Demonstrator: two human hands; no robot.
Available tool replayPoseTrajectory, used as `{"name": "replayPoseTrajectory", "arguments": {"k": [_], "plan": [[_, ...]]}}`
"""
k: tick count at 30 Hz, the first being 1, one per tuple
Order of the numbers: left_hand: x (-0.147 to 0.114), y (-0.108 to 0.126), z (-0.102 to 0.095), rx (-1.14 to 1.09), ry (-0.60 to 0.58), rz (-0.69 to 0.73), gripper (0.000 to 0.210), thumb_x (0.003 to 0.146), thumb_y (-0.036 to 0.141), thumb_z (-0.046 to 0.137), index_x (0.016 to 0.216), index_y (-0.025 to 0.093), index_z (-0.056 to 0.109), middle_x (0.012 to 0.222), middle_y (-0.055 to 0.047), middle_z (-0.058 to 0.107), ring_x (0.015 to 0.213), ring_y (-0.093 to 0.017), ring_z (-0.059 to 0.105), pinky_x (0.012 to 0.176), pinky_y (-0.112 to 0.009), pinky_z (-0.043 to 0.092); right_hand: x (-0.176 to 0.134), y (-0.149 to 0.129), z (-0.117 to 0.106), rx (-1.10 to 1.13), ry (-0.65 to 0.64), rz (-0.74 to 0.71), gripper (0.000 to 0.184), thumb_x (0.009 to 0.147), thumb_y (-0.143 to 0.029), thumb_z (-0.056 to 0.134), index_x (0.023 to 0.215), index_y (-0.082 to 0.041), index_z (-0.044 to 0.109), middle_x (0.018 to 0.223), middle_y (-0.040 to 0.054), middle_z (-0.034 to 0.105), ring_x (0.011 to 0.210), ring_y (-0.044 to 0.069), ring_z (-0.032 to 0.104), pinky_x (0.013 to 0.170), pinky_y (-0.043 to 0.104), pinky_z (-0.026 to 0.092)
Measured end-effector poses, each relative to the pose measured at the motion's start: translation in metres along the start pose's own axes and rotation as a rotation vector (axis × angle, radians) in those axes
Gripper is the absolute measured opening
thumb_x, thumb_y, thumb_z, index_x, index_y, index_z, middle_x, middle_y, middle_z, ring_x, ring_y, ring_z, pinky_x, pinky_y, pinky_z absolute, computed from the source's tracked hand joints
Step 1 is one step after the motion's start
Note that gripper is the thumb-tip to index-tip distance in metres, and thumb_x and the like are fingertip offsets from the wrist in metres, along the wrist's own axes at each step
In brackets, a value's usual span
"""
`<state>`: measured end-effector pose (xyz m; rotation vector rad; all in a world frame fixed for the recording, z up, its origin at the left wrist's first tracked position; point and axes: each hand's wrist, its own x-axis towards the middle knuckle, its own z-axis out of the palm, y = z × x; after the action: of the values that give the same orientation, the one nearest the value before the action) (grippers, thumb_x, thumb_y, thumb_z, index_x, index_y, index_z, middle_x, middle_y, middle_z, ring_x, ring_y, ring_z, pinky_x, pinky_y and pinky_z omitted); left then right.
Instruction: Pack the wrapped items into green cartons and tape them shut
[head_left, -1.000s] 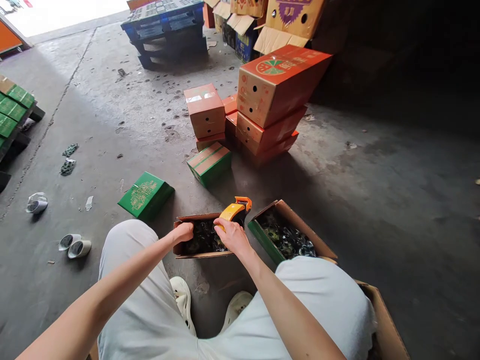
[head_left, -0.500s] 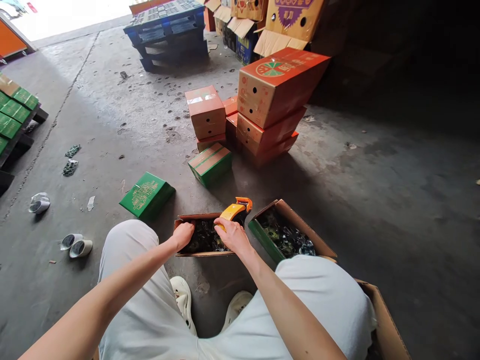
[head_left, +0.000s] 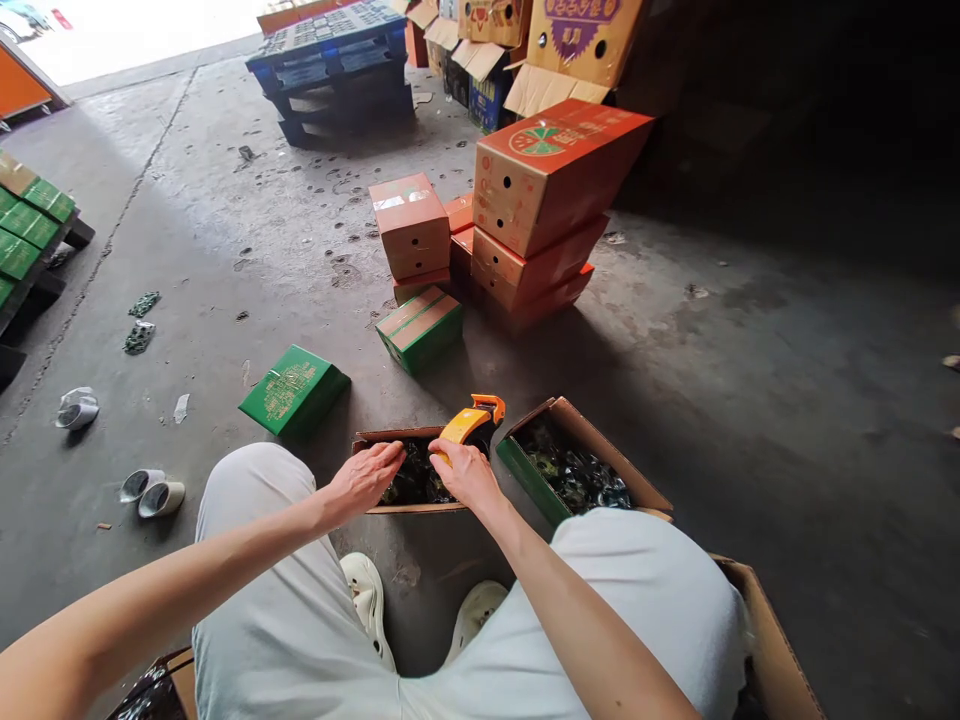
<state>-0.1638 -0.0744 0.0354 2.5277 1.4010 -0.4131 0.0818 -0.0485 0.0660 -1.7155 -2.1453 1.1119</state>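
Observation:
Between my knees stands an open cardboard box (head_left: 416,509), with dark, glossy plastic-wrapped contents (head_left: 417,474) inside. My left hand (head_left: 369,474) is over its left end, fingers stretched out and holding nothing; whether it touches the contents I cannot tell. An orange tape dispenser (head_left: 461,426) is in my right hand (head_left: 466,474), which is wrapped round its handle above the box's right end. The dispenser's head points up and to the right. Just right of this box stands a second open box (head_left: 517,478), green outside, filled with similar shiny dark packs (head_left: 574,468).
Closed green boxes (head_left: 294,390) (head_left: 421,330) lie ahead, before stacked orange cartons (head_left: 555,170). Farther back is a blue pallet (head_left: 330,65). Empty tape cores (head_left: 161,498) and scraps lie on the left floor. Another open carton (head_left: 772,640) is beside my right knee.
My left hand has lifted from inside the box's left end, and its fingers have straightened. My right hand and the tape dispenser have stayed nearly in place.

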Motion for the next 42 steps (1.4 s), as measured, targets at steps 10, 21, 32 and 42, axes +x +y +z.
{"name": "replayPoseTrajectory", "arguments": {"k": [10, 21, 32, 42], "plan": [[0.021, -0.008, 0.024, -0.004, -0.089, -0.026, 0.038, 0.086, 0.012, 0.056, 0.121, 0.011, 0.072, 0.133, -0.025, 0.066, 0.123, -0.036, 0.063, 0.104, -0.049, 0.052, 0.001, 0.000, 0.003, 0.017, 0.008, 0.010, 0.028, 0.100, -0.027, 0.056, 0.121, -0.029, 0.076, 0.116, 0.0021, 0.080, 0.112, 0.023, 0.073, 0.100, 0.030, 0.051], [0.035, -0.016, 0.065, -0.277, -0.134, 0.235, 0.098, 0.083, 0.027, 0.069, 0.166, 0.012, 0.019, 0.173, -0.021, 0.022, 0.160, -0.035, 0.021, 0.128, -0.049, 0.026, 0.006, 0.006, 0.005, 0.081, 0.046, -0.018, 0.027, 0.098, -0.026, 0.057, 0.116, -0.030, 0.077, 0.114, 0.0001, 0.080, 0.108, 0.022, 0.074, 0.101, 0.031, 0.051], [0.016, 0.000, 0.048, -0.268, 0.175, -0.090, 0.050, 0.094, 0.012, 0.048, 0.143, 0.017, 0.054, 0.142, -0.016, 0.061, 0.130, -0.027, 0.059, 0.113, -0.042, 0.048, 0.008, 0.010, 0.000, 0.148, 0.053, 0.007, 0.031, 0.093, -0.021, 0.056, 0.110, -0.031, 0.079, 0.113, -0.0019, 0.080, 0.109, 0.023, 0.074, 0.103, 0.033, 0.052], [0.030, 0.027, 0.035, -0.204, 0.194, -0.214, 0.022, 0.094, 0.013, 0.051, 0.112, 0.020, 0.062, 0.123, -0.014, 0.059, 0.118, -0.029, 0.054, 0.104, -0.042, 0.048, 0.011, 0.008, -0.002, 0.136, 0.019, 0.038, 0.030, 0.093, -0.023, 0.058, 0.111, -0.032, 0.080, 0.114, -0.0020, 0.080, 0.108, 0.023, 0.074, 0.104, 0.034, 0.051]]}}
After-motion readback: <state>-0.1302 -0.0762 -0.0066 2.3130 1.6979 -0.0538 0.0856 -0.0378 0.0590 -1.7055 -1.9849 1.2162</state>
